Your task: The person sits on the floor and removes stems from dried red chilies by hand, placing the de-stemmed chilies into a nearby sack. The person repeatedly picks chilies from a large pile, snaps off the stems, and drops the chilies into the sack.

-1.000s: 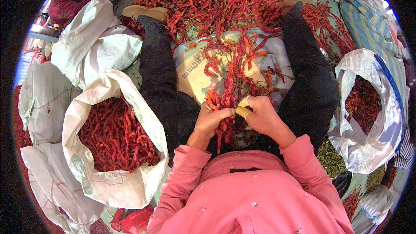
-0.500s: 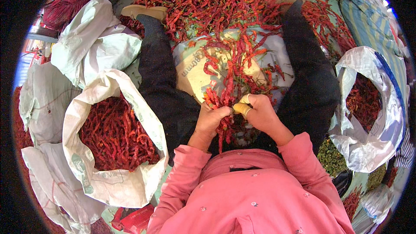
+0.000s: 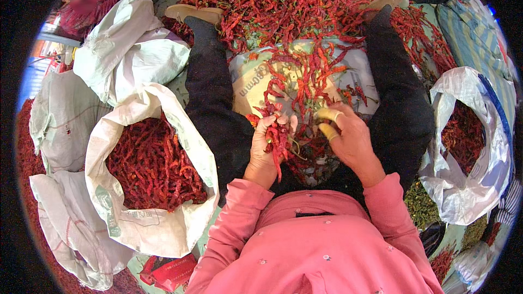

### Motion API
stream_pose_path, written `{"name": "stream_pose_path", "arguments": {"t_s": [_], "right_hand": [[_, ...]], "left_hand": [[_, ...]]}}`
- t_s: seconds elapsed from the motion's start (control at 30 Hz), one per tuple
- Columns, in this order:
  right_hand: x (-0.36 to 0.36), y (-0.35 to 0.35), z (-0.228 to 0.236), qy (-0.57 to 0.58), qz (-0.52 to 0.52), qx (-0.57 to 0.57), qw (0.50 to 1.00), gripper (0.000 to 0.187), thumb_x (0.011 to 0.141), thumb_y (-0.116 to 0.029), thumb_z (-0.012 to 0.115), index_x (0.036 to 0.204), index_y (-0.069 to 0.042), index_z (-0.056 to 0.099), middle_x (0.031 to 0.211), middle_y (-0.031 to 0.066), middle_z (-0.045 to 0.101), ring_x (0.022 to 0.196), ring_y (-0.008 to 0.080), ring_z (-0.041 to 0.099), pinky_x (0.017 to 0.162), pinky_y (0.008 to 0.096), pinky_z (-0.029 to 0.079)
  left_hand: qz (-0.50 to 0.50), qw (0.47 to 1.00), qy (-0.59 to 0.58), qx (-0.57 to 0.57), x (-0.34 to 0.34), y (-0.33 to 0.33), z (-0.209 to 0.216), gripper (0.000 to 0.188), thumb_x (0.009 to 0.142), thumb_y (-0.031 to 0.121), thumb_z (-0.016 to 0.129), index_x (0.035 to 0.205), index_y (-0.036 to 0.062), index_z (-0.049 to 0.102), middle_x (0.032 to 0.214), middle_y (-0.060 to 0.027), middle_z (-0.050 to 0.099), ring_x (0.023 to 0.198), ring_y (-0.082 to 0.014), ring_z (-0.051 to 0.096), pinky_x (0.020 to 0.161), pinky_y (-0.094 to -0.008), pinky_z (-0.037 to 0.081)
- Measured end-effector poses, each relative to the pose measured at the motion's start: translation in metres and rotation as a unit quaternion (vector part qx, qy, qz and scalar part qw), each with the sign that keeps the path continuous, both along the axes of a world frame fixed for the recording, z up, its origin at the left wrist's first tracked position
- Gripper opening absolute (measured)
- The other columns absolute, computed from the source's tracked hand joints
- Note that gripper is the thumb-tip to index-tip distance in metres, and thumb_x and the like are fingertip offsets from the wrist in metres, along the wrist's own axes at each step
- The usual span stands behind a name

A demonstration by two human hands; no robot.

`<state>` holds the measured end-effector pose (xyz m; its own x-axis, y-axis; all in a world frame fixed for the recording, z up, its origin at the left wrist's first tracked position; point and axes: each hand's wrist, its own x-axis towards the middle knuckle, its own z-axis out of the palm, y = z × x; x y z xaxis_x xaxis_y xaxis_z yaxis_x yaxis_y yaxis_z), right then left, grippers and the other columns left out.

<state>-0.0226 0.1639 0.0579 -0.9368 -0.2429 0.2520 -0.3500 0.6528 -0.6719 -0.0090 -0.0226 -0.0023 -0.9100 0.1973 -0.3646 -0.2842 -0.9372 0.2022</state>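
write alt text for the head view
A person's left hand holds red chillies; the right hand, yellow coverings on two digits, is close by. Open white sacks stand either side; a chilli heap lies ahead.

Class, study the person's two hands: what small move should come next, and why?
Probably the right hand should move left and pinch the pale stems poking from the bunch of red chillies: the left hand holds that bunch, its stems face the right hand, and the right thumb and forefinger, in yellow covers, stand apart from it.
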Motion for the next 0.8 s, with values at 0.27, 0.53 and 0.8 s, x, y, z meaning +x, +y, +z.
{"name": "stream_pose_path", "arguments": {"t_s": [0.27, 0.53, 0.8], "right_hand": [[0.008, -0.026, -0.005, -0.235, 0.128, -0.138, 0.954, 0.012, 0.067, -0.005, 0.066, 0.077, 0.002, 0.063, 0.066, 0.0206, 0.058, 0.054, 0.0268, 0.056, 0.054, 0.0342, 0.044], [0.007, -0.021, -0.023, -0.287, 0.165, -0.272, 0.903, 0.003, 0.073, -0.002, 0.064, 0.073, 0.000, 0.062, 0.058, 0.0069, 0.055, 0.054, 0.0113, 0.050, 0.051, 0.0291, 0.042], [0.005, 0.002, -0.007, -0.509, 0.195, -0.351, 0.761, 0.008, 0.078, -0.005, 0.061, 0.074, 0.002, 0.063, 0.055, -0.0016, 0.048, 0.043, 0.0050, 0.037, 0.039, 0.0205, 0.026]], "left_hand": [[-0.015, 0.999, -0.035, -0.004, 0.002, 0.014, 0.019, 0.008, 0.079, 0.010, 0.056, 0.077, 0.0040, 0.051, 0.069, -0.0046, 0.053, 0.082, -0.0212, 0.056, 0.100, -0.0353, 0.037], [-0.047, 0.993, -0.058, -0.089, 0.004, 0.015, 0.019, 0.011, 0.081, 0.013, 0.055, 0.081, 0.0018, 0.054, 0.071, -0.0052, 0.055, 0.083, -0.0208, 0.057, 0.093, -0.0332, 0.041], [-0.113, 0.989, -0.080, -0.052, 0.005, 0.022, 0.020, 0.013, 0.082, 0.011, 0.051, 0.084, -0.0016, 0.053, 0.067, -0.0054, 0.054, 0.073, -0.0207, 0.056, 0.080, -0.0293, 0.045]]}}
